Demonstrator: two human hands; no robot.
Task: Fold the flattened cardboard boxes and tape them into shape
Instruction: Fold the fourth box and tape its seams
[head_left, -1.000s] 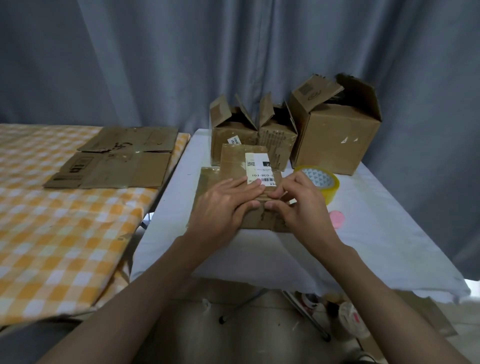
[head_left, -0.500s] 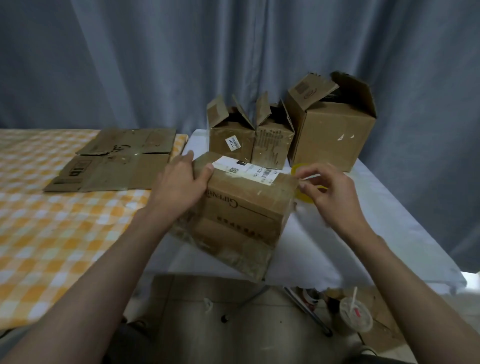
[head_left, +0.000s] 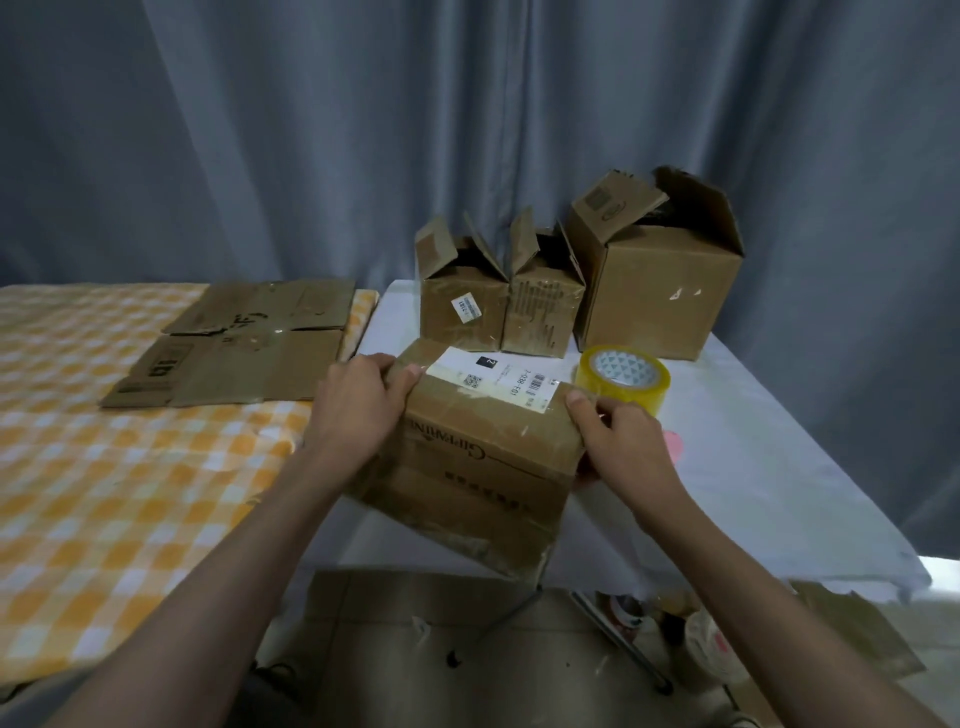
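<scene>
A brown cardboard box (head_left: 483, 457) with a white shipping label on top stands squared up at the front of the white table (head_left: 769, 467), tilted toward me over the table's edge. My left hand (head_left: 363, 405) grips its left top edge, thumb on the top face. My right hand (head_left: 623, 441) grips its right top corner. A yellow tape roll (head_left: 623, 379) lies just behind my right hand. Flattened cardboard boxes (head_left: 239, 358) lie stacked on the orange checked table (head_left: 104, 493) to the left.
Three assembled boxes with open top flaps stand at the back of the white table: two small boxes (head_left: 498, 306) and a larger box (head_left: 660, 280). A grey curtain (head_left: 467, 130) hangs behind. Cups and scraps (head_left: 711, 639) lie on the floor under the table.
The flat cardboard has been opened into a box shape and pulled toward me. My right hand, off the box half a second ago, now holds its right corner.
</scene>
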